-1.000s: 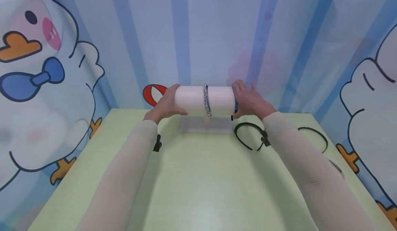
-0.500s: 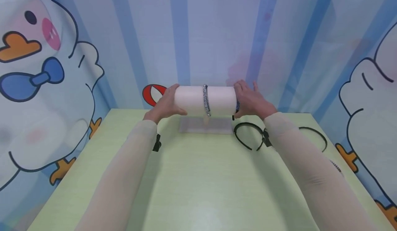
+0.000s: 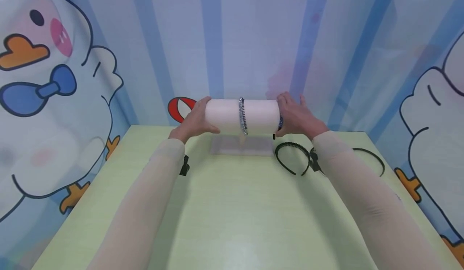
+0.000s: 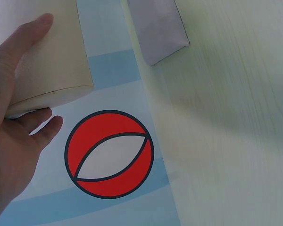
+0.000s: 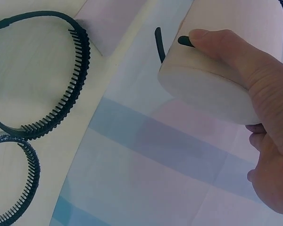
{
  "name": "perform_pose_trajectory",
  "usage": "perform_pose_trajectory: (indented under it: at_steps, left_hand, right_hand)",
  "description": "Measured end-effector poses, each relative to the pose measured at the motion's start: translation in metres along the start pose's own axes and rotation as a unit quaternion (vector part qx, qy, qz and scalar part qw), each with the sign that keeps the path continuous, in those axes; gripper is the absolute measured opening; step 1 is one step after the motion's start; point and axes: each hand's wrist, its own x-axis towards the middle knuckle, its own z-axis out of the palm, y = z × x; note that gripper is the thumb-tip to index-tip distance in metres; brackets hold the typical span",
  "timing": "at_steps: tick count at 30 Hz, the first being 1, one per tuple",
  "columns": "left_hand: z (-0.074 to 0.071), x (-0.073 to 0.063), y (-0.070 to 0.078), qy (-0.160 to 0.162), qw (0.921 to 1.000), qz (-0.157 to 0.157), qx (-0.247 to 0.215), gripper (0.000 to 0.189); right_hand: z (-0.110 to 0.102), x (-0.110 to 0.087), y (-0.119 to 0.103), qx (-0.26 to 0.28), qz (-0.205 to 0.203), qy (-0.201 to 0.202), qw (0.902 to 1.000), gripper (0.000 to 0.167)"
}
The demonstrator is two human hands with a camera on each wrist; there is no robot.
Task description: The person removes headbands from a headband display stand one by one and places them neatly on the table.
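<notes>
white roll near table's back edge, left fingers gripping one end, right fingers holding headband opposite

Stand and headbands on pale green table

The pale cream, drum-shaped cylinder has a smooth, matt covering that could pass for leatherette or paper, with a fine seam line by its end rim. The silvery, arched, comb-toothed headband around it is rough with sparkling glitter. The greyish, flat, rectangular base looks smooth and dull. The pale green, flat, laminate-like desk shows faint wood grain and a soft sheen. The black, curved, ridged headband looks like moulded plastic; the dark, curved, glitter-flecked headband is grainy. The blue-striped, printed backdrop resembles thin, lightly creased cloth, and the cream, long sleeves are soft, wrinkled fabric
</notes>
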Motion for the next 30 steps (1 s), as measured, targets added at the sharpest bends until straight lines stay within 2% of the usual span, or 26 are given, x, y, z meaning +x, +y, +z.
perform_pose_trajectory:
  at_steps: [12,26,30]
  left_hand:
    - [0.000,0.001,0.003,0.001,1.0000,0.005,0.000,0.113]
    - [-0.001,0.000,0.002,-0.005,1.0000,-0.001,0.001,0.114]
    - [-0.001,0.000,0.002,-0.002,0.9999,0.009,0.007,0.114]
  right_hand:
    - [-0.005,-0.018,0.018,-0.002,0.038,-0.028,0.9989,0.124]
    - [-0.010,-0.032,0.021,-0.008,0.049,-0.044,0.9978,0.129]
    - [-0.010,-0.035,0.023,-0.010,0.053,-0.045,0.9976,0.130]
